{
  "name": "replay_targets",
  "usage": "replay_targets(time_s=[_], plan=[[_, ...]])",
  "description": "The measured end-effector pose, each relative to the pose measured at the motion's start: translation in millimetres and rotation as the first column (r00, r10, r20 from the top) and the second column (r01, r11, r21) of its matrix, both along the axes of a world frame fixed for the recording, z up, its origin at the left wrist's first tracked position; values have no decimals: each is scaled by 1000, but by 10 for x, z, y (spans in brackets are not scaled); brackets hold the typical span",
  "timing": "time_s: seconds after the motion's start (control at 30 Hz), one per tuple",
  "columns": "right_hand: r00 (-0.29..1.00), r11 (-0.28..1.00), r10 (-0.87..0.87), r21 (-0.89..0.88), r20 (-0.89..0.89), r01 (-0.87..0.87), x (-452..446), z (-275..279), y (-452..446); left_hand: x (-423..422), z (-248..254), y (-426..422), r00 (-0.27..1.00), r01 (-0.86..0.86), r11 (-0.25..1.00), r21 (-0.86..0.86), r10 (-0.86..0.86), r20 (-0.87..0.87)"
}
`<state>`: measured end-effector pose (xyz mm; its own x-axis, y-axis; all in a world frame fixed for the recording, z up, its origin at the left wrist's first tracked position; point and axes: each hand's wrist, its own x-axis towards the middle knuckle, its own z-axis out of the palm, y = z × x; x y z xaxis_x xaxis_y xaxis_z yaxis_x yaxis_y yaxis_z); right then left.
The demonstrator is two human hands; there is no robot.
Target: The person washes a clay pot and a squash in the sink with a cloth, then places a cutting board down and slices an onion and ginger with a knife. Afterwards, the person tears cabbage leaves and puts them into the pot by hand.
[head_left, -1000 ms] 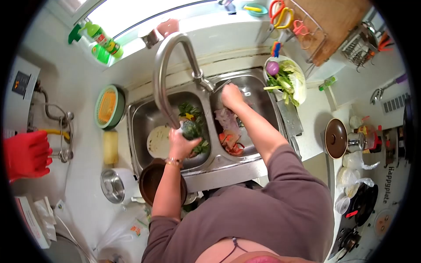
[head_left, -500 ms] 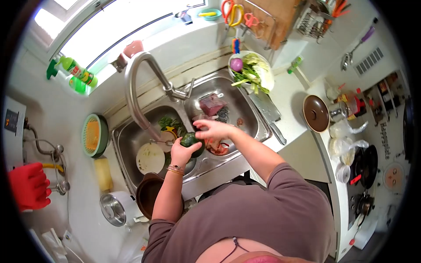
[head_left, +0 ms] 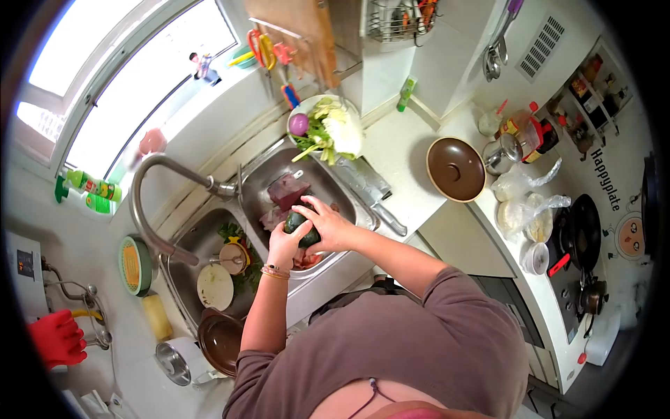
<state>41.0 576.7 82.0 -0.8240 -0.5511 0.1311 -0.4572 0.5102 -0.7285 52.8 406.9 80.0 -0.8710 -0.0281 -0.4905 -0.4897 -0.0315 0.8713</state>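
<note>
A dark green, rounded vegetable [head_left: 309,238], perhaps a small squash, is held between both hands over the right sink basin. My left hand [head_left: 282,246] grips it from the left, fingers closed around it. On its right and upper side, my right hand [head_left: 326,225] wraps over it, hiding much of its skin. Just beyond the hands lies a dark red block of meat [head_left: 287,190] in the basin. Paler pieces [head_left: 273,218] sit beside the meat, and orange-red scraps [head_left: 306,260] show under my right wrist.
The left basin holds a pale round board or plate [head_left: 215,287] and leafy greens [head_left: 246,279], with the faucet [head_left: 150,230] arching over. A cleaver [head_left: 368,183] lies right of the sink near a bowl of vegetables [head_left: 342,133]. A brown lid [head_left: 456,170] is farther right.
The view has swung to the right. Both hands and the green vegetable have shifted from near the divider to over the right basin. My right hand, earlier lifted off with spread fingers, now grips the vegetable.
</note>
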Motion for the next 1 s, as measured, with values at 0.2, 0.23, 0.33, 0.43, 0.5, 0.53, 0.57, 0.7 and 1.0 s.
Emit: replay_targets(time_s=[0.2, 0.23, 0.33, 0.43, 0.5, 0.53, 0.57, 0.7, 1.0], plan=[[636, 868, 133, -399, 760, 294, -418, -44, 1019, -91, 335, 851, 724, -8, 495, -869, -596, -346], [533, 898, 58, -278, 844, 342, -470, 14, 1137, -93, 387, 1006, 677, -30, 362, -932, -678, -285], [581, 921, 109, -303, 806, 247, -528, 210, 1499, -137, 370, 1315, 488, -163, 289, -943, -807, -332], [793, 933, 134, -345, 594, 100, -611, -54, 1728, -277, 198, 1504, 377, -312, 270, -911, -845, -380], [858, 916, -6, -342, 514, 211, -602, -138, 1835, -334, 196, 1627, 424, -250, 286, -925, -826, -371], [853, 871, -30, -405, 521, 278, -579, -183, 1864, -365, 227, 1706, 463, -188, 324, -927, -803, -375], [846, 818, -54, -463, 530, 342, -565, -225, 1893, -394, 250, 1774, 503, -126, 362, -923, -779, -374], [722, 660, -671, -310, 166, 684, -716, -502, 1828, -548, 251, 2049, 665, -53, 714, -699, -497, -558], [618, 605, -786, -202, -1, 770, -974, -824, 1733, -1176, -155, 3221, 717, 500, 692, -521, -668, -200]])
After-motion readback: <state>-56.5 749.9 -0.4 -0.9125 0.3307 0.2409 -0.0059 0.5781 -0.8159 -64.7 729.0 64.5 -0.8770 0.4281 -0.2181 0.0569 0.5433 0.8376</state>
